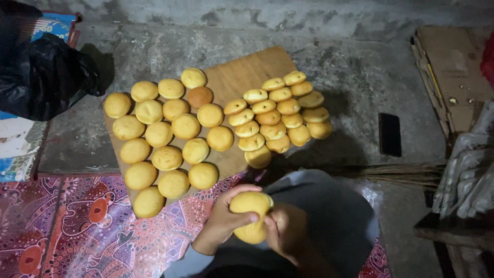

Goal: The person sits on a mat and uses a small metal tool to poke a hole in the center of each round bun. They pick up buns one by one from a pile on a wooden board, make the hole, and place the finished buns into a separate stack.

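I am holding a round yellow bun [251,216] in both hands, just off the near edge of the wooden board [247,69], over my lap. My left hand [222,220] is wrapping around the bun's left side, thumb lying across its front, and my right hand [284,230] is closing on its right side, so both grips are snug on the bun. On the board, loose buns [165,138] are lying flat in rows over the left half, one of them a darker brown bun [199,96] near the far edge. Toward the right edge, stacked buns [278,116] are leaning on one another in tight overlapping rows. A patterned cloth [77,226] is lying under the board's near left corner.
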